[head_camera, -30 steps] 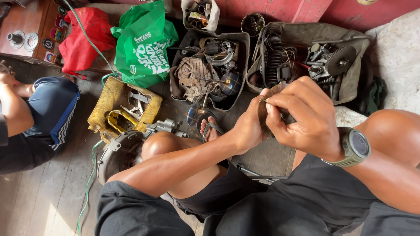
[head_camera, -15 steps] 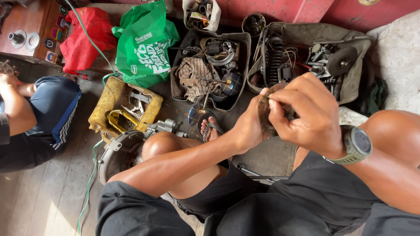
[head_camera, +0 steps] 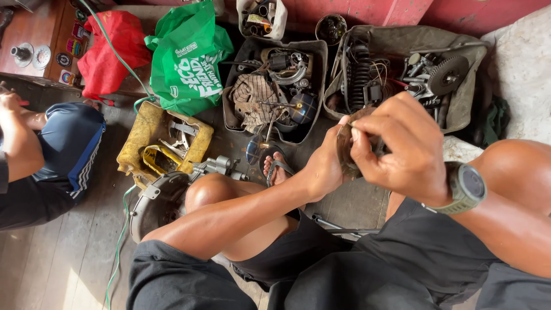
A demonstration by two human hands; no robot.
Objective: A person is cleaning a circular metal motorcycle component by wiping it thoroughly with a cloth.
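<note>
Both my hands meet above my knees around a small, dark, round metal part (head_camera: pixel 346 150). My left hand (head_camera: pixel 322 165) cups it from the left side. My right hand (head_camera: pixel 399 146), with a grey watch on its wrist, pinches it from the right, fingers curled over its front. Most of the part is hidden behind my fingers. I sit with bare knees and dark shorts, one foot in a sandal (head_camera: pixel 276 168) on the floor below my hands.
On the floor lie a black tray of engine parts and a rag (head_camera: pixel 274 92), a grey bag with springs and a gear (head_camera: pixel 410 69), a yellow tool container (head_camera: pixel 163 146), a round metal housing (head_camera: pixel 158 201), green (head_camera: pixel 189 57) and red bags (head_camera: pixel 106 49). Another person sits at left (head_camera: pixel 40 155).
My hands stay closed on the part and have shifted only slightly. The person at left has moved an arm a little.
</note>
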